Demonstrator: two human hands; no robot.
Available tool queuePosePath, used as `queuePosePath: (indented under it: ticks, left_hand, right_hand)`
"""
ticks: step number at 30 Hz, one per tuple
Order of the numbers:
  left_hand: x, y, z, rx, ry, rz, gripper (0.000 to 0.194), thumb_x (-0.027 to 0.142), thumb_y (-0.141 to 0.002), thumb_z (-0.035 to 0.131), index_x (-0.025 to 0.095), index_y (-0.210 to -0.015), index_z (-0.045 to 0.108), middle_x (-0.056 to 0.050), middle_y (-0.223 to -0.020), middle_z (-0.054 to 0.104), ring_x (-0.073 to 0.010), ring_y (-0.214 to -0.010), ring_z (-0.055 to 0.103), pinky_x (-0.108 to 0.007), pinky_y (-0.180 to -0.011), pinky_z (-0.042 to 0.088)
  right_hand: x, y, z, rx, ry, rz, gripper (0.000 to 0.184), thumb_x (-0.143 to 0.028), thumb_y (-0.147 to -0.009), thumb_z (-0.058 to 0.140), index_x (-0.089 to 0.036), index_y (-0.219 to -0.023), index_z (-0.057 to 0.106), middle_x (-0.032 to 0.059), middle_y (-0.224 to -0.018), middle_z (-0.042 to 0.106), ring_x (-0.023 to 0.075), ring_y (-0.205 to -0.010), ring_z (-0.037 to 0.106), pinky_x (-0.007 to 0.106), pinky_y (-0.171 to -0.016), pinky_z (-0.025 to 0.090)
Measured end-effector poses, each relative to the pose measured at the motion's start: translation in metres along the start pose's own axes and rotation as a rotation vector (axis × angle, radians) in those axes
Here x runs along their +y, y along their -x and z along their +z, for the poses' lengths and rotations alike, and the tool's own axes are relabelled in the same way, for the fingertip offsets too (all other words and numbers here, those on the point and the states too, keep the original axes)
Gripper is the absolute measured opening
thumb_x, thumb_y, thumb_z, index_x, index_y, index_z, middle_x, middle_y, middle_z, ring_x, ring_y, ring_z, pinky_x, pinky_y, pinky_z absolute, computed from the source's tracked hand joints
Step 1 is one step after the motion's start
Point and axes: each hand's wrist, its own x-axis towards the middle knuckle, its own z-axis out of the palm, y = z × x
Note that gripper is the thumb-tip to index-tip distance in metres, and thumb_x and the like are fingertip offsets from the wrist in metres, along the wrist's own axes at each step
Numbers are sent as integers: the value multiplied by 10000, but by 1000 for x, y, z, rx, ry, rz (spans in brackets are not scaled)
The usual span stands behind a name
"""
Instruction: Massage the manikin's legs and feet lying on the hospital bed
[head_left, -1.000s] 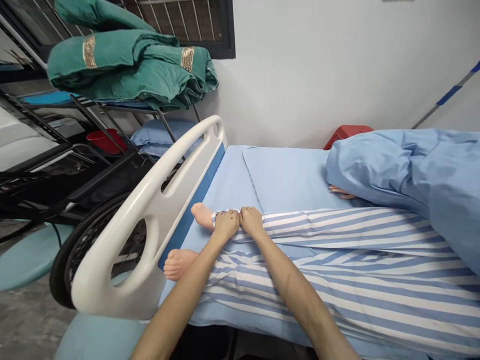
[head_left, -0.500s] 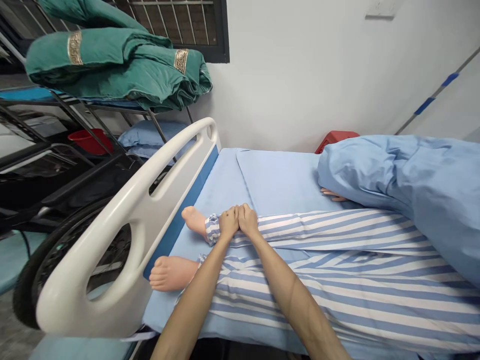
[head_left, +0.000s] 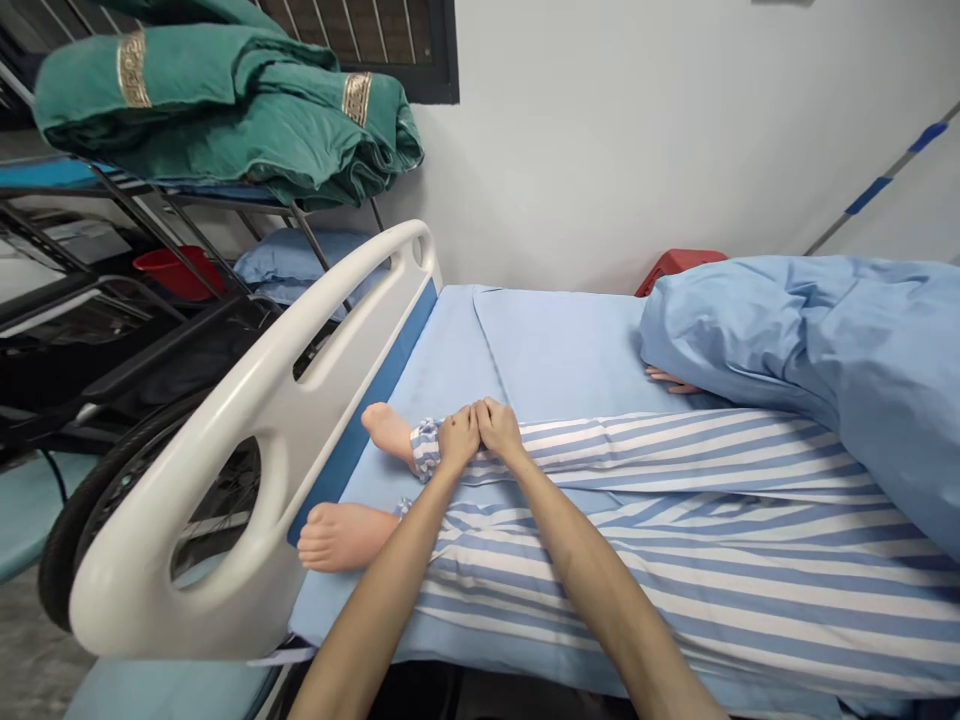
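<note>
My left hand [head_left: 458, 436] and my right hand [head_left: 497, 428] lie side by side on the far lower leg of a manikin-like figure, just above the ankle. Fingers of both hands curl over the far side of the leg, and their tips are hidden. Blue-and-white striped trousers [head_left: 637, 445] cover both legs. A bare far foot [head_left: 388, 430] points toward the footboard, left of my hands. The near foot [head_left: 345, 537] rests toes-up, partly behind my left forearm. Both legs lie flat on a light blue sheet [head_left: 559, 345].
The white footboard [head_left: 247, 400] stands at the left, with a wheelchair wheel [head_left: 90, 540] beyond it. A bunched blue quilt [head_left: 885, 350] covers the figure's upper part, one hand [head_left: 673, 380] showing beneath. Green folded bedding [head_left: 225, 110] sits on a rack.
The whole view has shifted slightly. My hands keep their place on the far lower leg, with the right fingers moved a little.
</note>
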Motion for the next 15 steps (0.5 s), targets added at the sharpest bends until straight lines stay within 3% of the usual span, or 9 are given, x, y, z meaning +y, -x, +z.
queuePosePath:
  ticks: [3, 7, 11, 15]
  left_hand:
    - [9, -7, -13, 94, 216, 47, 424, 301, -1008, 349, 197, -651, 553, -45, -702, 648, -158, -706, 570, -268, -709, 413]
    - [22, -14, -13, 219, 442, 48, 458, 350, -1013, 283, 221, -602, 442, 3, -584, 503, -134, -623, 493, -244, -631, 397]
    - [23, -6, 12, 162, 322, -24, 434, 316, -1009, 336, 215, -625, 511, -19, -617, 569, -150, -657, 523, -256, -663, 390]
    - [17, 0, 23, 104, 152, -48, 414, 291, -1034, 338, 186, -764, 634, -80, -773, 690, -169, -738, 581, -275, -718, 367]
  right_hand:
    - [1, -2, -1, 22, -69, -4, 385, -305, -1022, 362, -218, -686, 528, -7, -682, 601, 147, -679, 526, 248, -661, 328]
    - [0, -6, -5, 79, -211, 22, 420, -331, -1018, 320, -225, -628, 434, -30, -616, 511, 139, -647, 495, 242, -639, 338]
    - [3, -6, -3, 100, -271, 42, 398, -323, -999, 336, -226, -626, 432, -27, -623, 523, 137, -644, 496, 238, -633, 364]
    - [-4, -8, -4, 82, -124, 116, 409, -308, -1017, 323, -215, -664, 507, -2, -681, 596, 146, -689, 539, 243, -661, 376]
